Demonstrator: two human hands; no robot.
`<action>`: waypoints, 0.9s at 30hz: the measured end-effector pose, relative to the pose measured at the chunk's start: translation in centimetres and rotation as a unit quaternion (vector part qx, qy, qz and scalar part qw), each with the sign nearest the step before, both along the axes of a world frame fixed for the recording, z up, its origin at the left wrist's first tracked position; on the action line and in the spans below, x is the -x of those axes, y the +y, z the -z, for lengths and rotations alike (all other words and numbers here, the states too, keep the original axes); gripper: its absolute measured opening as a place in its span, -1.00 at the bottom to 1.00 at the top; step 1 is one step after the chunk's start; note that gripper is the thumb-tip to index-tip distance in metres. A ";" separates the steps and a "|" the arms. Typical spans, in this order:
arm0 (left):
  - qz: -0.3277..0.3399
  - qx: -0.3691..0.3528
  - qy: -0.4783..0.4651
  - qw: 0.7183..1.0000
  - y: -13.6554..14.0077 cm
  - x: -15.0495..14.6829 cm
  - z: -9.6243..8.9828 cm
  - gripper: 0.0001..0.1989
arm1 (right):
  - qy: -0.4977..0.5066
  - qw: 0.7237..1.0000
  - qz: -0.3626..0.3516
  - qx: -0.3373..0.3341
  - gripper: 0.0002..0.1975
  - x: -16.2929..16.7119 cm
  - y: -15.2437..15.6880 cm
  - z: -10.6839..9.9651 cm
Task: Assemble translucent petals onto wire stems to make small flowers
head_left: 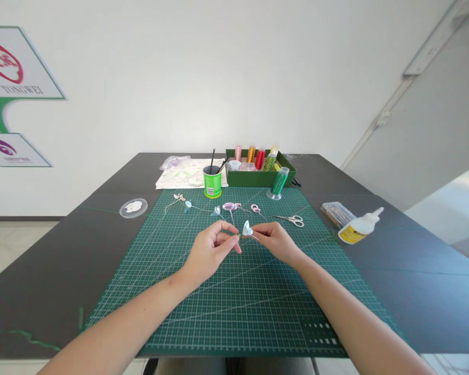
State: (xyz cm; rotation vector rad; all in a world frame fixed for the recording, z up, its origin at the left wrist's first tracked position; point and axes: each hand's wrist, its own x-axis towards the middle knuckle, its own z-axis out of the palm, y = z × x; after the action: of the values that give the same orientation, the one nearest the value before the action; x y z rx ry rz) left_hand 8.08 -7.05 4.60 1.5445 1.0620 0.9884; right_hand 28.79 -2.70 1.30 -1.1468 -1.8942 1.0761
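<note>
My right hand (275, 239) pinches the thin stem of a pale blue petal-shaped flower piece (247, 228), which stands up by the fingertips. Close on its left, my left hand (214, 245) has thumb and fingers closed at a tiny yellowish bit, too small to name. Both hands are above the green cutting mat (234, 302). Beyond them on the mat lie more wired petals: a light blue one (188, 204), another blue one (217, 211), a purple one (230, 207) and a pink looped one (255, 208). White-handled scissors (296, 221) rest to the right.
A green can (212, 183) holds dark tools. Behind it, a dark green box (254, 179) carries several thread spools; a green spool (280, 181) stands in front. At right are a glue bottle (360, 227) and a clear case (337, 214); at left, a round dish (133, 208).
</note>
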 end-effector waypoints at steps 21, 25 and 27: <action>-0.064 0.090 -0.111 0.988 1.5 0.5 0.5 -0.72 | 0.080 0.966 0.238 -0.062 -0.74 0.2 0.3 0.7; -0.068 0.101 -0.106 0.987 1.5 0.4 0.6 -0.69 | 0.048 0.972 0.183 -0.137 -0.70 0.4 -0.5 0.2; -0.067 0.106 -0.110 0.986 1.5 0.4 0.8 -0.69 | 0.042 0.985 0.121 -0.116 -0.68 0.9 -1.2 -0.2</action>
State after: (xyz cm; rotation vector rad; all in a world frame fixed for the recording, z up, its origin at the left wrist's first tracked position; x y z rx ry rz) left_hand 7.66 -5.53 3.85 1.1761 1.0863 1.0740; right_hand 27.93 -3.93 1.54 -1.1422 -1.7114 0.7386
